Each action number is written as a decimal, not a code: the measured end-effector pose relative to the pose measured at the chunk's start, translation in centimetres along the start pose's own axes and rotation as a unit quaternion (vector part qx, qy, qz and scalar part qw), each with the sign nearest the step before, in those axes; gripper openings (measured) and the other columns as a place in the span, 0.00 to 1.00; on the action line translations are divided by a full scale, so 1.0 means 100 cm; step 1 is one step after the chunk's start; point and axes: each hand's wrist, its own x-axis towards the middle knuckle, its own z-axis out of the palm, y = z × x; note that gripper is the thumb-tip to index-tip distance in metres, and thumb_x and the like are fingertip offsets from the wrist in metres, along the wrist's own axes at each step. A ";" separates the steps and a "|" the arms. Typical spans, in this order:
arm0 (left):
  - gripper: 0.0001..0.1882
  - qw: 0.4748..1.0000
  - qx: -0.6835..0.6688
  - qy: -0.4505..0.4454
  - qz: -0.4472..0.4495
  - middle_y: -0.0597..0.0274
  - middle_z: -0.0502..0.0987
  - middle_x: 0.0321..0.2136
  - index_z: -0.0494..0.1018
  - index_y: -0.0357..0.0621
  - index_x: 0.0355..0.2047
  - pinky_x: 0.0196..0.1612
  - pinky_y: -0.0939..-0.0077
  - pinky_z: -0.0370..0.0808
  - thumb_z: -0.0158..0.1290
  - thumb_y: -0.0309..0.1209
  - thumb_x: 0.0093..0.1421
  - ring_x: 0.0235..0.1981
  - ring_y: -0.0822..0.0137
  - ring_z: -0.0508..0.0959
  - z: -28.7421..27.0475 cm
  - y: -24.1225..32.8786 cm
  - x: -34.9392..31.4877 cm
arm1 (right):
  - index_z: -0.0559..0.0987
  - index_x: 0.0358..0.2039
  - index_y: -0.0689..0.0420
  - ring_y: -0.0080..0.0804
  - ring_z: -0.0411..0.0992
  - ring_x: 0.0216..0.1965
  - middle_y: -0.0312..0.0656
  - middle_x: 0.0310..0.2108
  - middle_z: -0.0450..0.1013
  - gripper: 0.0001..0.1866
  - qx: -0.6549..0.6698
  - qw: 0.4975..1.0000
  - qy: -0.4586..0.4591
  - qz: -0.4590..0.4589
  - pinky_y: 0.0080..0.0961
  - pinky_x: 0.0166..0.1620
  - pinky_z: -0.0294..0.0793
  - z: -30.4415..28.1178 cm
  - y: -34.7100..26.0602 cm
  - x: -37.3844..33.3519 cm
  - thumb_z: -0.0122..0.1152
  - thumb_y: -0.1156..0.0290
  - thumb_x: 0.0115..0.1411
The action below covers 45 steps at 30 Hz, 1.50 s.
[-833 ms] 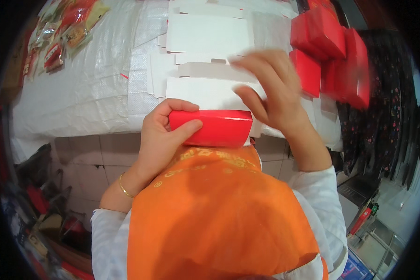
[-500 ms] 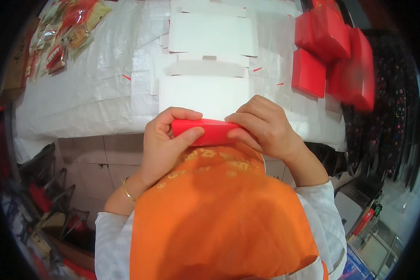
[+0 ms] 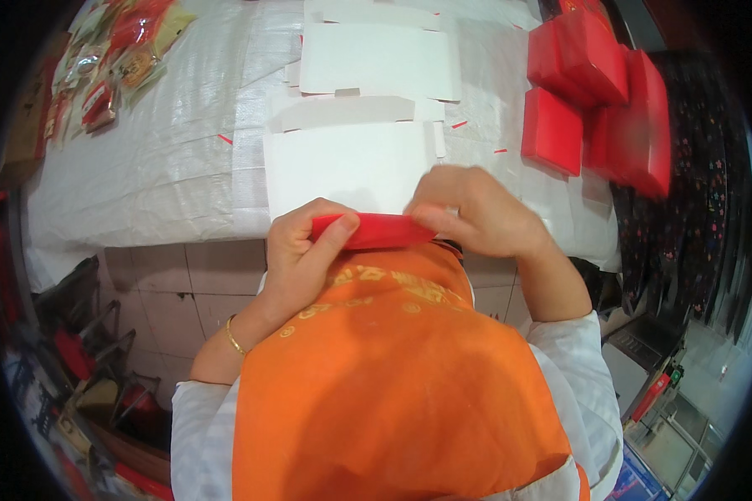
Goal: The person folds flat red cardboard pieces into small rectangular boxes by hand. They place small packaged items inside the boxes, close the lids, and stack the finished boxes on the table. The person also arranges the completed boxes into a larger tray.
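A white cardboard box blank (image 3: 347, 167) lies at the table's near edge, and a red panel (image 3: 380, 232) stands folded up along its front. My left hand (image 3: 301, 250) pinches the left end of this panel, thumb on the red face and fingers behind. At the other end, my right hand (image 3: 485, 213) is closed on the panel's corner, its thumb along the top edge and its fingers curled, partly hidden. More flat white blanks (image 3: 376, 58) lie just beyond, in line with the one I hold.
Finished-looking red boxes (image 3: 553, 134) are stacked at the table's right side. Clear-wrapped packets (image 3: 100, 104) lie at the far left. White woven sheeting (image 3: 184, 184) covers the table, with small red scraps on it. An orange apron (image 3: 393, 376) covers my front.
The near blank has shifted a little left and turned slightly. My right hand has rolled over, its fingers curling more at the panel's right end. My left hand keeps its pinch.
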 end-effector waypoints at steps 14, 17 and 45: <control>0.19 0.982 -0.181 -0.038 -0.041 0.64 0.78 0.41 0.70 0.39 0.54 0.45 0.83 0.74 0.54 0.18 0.62 0.40 0.79 0.76 -0.002 -0.004 0.004 | 0.78 0.38 0.55 0.37 0.73 0.39 0.41 0.36 0.73 0.09 -0.184 0.971 0.138 0.060 0.32 0.43 0.74 0.024 0.090 0.109 0.64 0.74 0.55; 0.19 0.987 -0.157 -0.040 -0.012 0.65 0.77 0.40 0.69 0.38 0.55 0.44 0.83 0.74 0.54 0.19 0.63 0.40 0.79 0.75 -0.005 0.002 0.007 | 0.77 0.37 0.55 0.39 0.73 0.39 0.41 0.33 0.73 0.08 -0.147 0.981 0.120 0.042 0.33 0.42 0.74 0.023 0.092 0.110 0.62 0.73 0.55; 0.12 0.967 -0.233 0.091 -0.056 0.58 0.77 0.43 0.68 0.36 0.50 0.48 0.79 0.75 0.52 0.25 0.67 0.43 0.75 0.76 -0.005 -0.001 0.016 | 0.81 0.50 0.59 0.30 0.75 0.39 0.44 0.39 0.80 0.15 0.085 0.982 -0.053 0.158 0.26 0.45 0.74 0.002 -0.002 0.080 0.51 0.71 0.67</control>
